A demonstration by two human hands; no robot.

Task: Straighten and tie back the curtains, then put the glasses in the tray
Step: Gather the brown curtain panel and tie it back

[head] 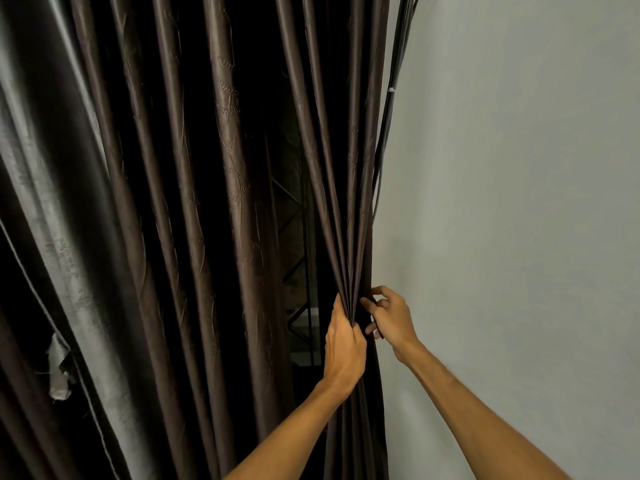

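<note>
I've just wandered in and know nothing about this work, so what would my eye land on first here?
A dark brown pleated curtain fills the left and middle of the view, hanging in long shiny folds. Low at its right edge, the left hand grips a gathered bunch of folds while the right hand curls its fingers round the edge beside it. A bare pale wall takes up the right side.

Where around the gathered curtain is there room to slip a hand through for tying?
Free: the dark gap between the patterned fold and the curtain bunch the left hand grips; also bare wall right of the right hand. Crowded: the bunch's wall side, with fingers and cables.
</note>
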